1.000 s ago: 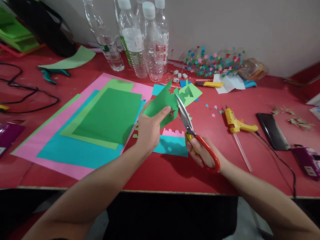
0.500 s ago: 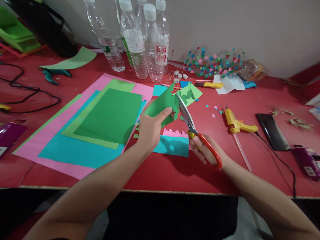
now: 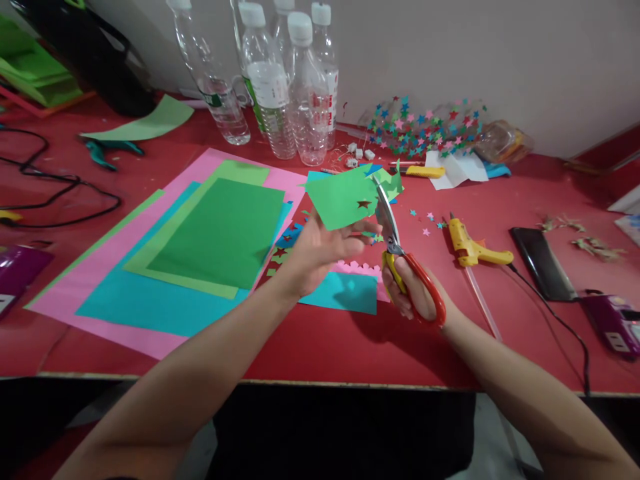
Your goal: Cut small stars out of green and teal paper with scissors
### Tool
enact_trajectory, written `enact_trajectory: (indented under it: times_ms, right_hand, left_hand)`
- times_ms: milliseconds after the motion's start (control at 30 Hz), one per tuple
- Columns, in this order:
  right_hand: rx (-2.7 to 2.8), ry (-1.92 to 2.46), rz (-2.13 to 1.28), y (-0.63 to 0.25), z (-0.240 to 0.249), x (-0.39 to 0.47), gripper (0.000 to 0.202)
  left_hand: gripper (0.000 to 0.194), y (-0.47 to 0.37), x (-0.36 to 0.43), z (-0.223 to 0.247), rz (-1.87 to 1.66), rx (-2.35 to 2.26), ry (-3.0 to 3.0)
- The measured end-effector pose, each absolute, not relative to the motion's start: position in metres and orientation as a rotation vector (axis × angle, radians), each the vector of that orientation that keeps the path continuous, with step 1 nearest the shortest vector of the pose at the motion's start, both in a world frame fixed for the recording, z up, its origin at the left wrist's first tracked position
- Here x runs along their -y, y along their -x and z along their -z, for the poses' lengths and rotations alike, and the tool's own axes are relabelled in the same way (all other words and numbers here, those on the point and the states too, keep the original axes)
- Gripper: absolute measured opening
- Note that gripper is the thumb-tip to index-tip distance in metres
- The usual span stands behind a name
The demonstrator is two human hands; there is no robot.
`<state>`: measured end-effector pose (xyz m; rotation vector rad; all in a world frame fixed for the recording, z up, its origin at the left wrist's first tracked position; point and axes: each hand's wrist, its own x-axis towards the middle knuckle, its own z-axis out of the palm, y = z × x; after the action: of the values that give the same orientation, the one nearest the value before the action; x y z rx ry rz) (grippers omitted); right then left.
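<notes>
My right hand grips scissors with one red and one yellow handle. Their blades point up and away, against the right side of a green paper piece with a star-shaped hole. Just below this piece, my left hand has its fingers stretched out and the thumb apart; it is close to the paper, but whether it touches is hard to see. Behind the blades lies a light green scrap. Under the hands are a blue sheet and a pink strip with a notched edge.
Stacked coloured sheets cover the left of the red table. Plastic bottles stand at the back, near a clear bag of paper stars. At right lie a yellow glue gun with a cord and a black phone.
My left hand has loosened from the green paper and dropped below it, fingers opening. The paper has turned flatter and shifted right. The scissors have moved slightly right.
</notes>
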<state>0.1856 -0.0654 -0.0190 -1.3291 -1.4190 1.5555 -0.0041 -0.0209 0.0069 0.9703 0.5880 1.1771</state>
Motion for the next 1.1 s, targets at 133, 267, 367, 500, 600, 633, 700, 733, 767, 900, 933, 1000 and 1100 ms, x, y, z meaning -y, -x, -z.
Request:
enact_trajectory:
  times_ms: [133,267,367,500,600,633,700,733,767,900,933,1000,1100]
  right_hand:
    - [1.446,1.383,-1.566,-0.181,0.014,0.069,0.052]
    - [1.550,1.443,-1.499,-0.179,0.011,0.072,0.047]
    - [1.644,1.435,-1.451,-0.179,0.011,0.072,0.043]
    - [1.724,1.447,-1.425,-0.181,0.014,0.071,0.044]
    - [1.759,1.438,-1.409,-0.183,0.014,0.071,0.044]
    - [1.764,1.434,-1.409,-0.183,0.013,0.070,0.044]
    - [1.770,1.424,-1.433,-0.184,0.010,0.070,0.046]
    - [1.774,1.418,-1.449,-0.185,0.009,0.070,0.047]
    - [1.783,1.409,-1.465,-0.186,0.007,0.070,0.048]
    - [1.832,1.366,-1.488,-0.188,0.002,0.071,0.050]
    - [1.837,1.355,-1.488,-0.188,0.001,0.071,0.050]
    - [1.843,1.343,-1.493,-0.189,-0.001,0.071,0.048]
    - [1.876,1.345,-1.491,-0.191,-0.003,0.070,0.044]
  left_hand:
    - [0.032,-0.004,0.025,-0.004,-1.269,-0.754,-1.153]
    - [0.025,0.001,0.025,-0.003,-1.329,-0.989,-1.212]
    - [0.028,0.003,0.021,0.002,-1.416,-1.045,-1.083]
    - [0.016,0.003,0.014,0.005,-1.501,-0.932,-0.855]
    - [0.017,0.004,0.011,0.002,-1.488,-0.963,-0.866]
    - [0.019,0.005,0.011,0.001,-1.488,-0.979,-0.875]
    - [0.020,0.007,0.011,0.000,-1.513,-0.991,-0.895]
    - [0.020,0.008,0.010,0.000,-1.533,-0.987,-0.906]
    - [0.019,0.008,0.010,0.000,-1.550,-0.981,-0.916]
    - [0.017,0.011,0.007,-0.001,-1.561,-0.972,-0.932]
    - [0.017,0.012,0.007,-0.002,-1.558,-0.980,-0.923]
    - [0.017,0.015,0.005,-0.004,-1.563,-1.002,-0.896]
    - [0.018,0.019,0.003,-0.006,-1.555,-1.019,-0.884]
